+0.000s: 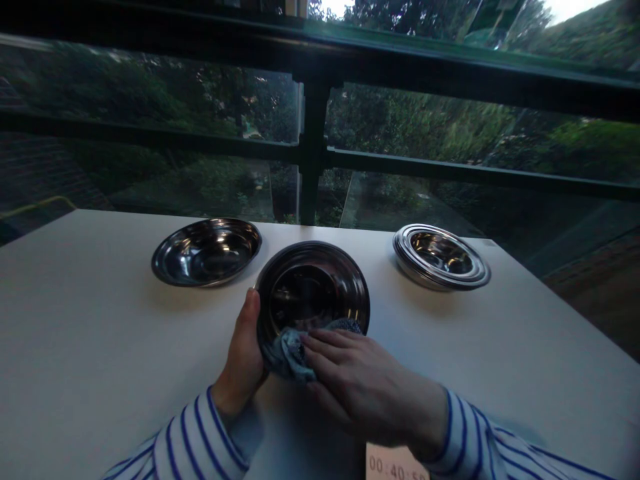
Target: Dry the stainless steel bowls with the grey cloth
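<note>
A shiny metal bowl is held tilted above the white table, its inside facing me. My left hand grips the bowl's left side, thumb on the rim and the other fingers hidden behind it. In my right hand is a bunched blue-grey cloth, pressed against the near edge of the bowl. The fingers of that hand lie over the cloth, which partly covers the lower rim.
A wider metal bowl sits at the back left of the white table. Several nested metal bowls stand at the back right. A timer display shows at the front edge. Dark-framed windows rise behind the table.
</note>
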### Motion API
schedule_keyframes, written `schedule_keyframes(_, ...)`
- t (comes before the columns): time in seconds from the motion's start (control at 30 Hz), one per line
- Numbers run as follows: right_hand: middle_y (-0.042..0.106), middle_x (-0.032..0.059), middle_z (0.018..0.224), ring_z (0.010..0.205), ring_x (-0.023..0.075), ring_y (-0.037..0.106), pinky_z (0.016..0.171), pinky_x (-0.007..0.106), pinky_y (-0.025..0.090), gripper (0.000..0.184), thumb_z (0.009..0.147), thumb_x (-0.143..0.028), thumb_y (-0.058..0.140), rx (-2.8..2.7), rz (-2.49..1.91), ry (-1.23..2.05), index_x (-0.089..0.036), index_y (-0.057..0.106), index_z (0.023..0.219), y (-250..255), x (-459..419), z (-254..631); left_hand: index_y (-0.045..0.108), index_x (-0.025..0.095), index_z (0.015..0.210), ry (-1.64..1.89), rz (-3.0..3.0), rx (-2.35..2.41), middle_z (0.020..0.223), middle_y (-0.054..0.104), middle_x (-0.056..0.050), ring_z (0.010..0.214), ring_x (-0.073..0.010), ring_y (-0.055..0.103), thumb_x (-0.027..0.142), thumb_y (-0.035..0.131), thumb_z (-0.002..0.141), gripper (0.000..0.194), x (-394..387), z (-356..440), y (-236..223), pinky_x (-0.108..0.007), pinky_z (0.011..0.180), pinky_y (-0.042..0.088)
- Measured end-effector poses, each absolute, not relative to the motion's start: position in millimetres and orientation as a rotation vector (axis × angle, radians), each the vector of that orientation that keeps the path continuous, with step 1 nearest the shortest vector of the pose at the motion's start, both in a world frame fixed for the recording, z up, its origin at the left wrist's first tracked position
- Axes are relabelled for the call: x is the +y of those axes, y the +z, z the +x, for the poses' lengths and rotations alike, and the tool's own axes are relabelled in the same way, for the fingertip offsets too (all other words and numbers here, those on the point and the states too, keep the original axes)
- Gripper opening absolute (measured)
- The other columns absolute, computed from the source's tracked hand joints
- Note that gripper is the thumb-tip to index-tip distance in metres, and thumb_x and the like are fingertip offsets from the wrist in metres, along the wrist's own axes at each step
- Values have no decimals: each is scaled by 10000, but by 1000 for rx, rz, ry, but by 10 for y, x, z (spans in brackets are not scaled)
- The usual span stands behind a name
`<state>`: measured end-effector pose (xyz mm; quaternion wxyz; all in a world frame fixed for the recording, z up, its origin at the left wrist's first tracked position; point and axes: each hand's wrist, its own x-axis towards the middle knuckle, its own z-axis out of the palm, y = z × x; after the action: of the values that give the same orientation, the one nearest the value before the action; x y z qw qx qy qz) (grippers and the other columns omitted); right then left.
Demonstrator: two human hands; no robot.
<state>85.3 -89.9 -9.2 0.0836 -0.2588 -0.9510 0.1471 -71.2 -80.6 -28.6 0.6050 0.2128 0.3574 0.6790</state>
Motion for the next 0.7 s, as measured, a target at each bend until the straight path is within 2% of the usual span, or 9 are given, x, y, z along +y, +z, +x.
schedule_keyframes(0.2,602,108,1163,1101,253,508,966,440,342,287,895,-234,385,-2869,-978,168,-128,597,1056,-78,-747,1035,663,177,1020,1556,576,767,1024,702,-74,1105,-286,553,521,486,789,450,-809,-717,-254,-442,954,411)
schedule_keyframes(0.33,620,78,1118,1064,193,525,951,351,372,273,910,-234,370,-2878,-791,439,-141,562,1081,-38,-810,908,665,168,1014,1612,547,764,1003,707,-73,1115,-285,545,531,466,797,467,-824,-688,-281,-452,965,399)
schedule_keyframes(0.4,594,76,1159,1087,158,504,977,294,356,278,919,-219,356,-2856,-657,570,-127,529,1115,-17,-856,832,677,162,984,1624,525,789,979,713,-69,1112,-285,547,542,471,789,474,-827,-691,-308,-448,975,391)
schedule_keyframes(0.5,556,80,1219,1109,145,484,994,270,339,275,910,-193,362,-2849,-589,613,-115,519,1123,-5,-873,816,677,157,984,1620,541,803,977,714,-67,1130,-282,534,537,495,780,468,-823,-718,-345,-436,987,382)
schedule_keyframes(0.6,616,55,1119,1050,165,526,933,300,389,244,877,-196,416,-2911,-702,524,-149,568,1061,-6,-820,929,656,174,1045,1595,634,773,1050,693,-63,1148,-281,518,519,505,784,458,-812,-749,-364,-433,990,380)
schedule_keyframes(0.7,646,54,1060,1030,204,543,920,375,383,227,858,-214,441,-2927,-927,304,-171,609,1004,-17,-764,1061,649,183,1062,1564,725,774,1144,652,-66,1164,-279,505,505,488,802,444,-806,-761,-370,-426,1000,370)
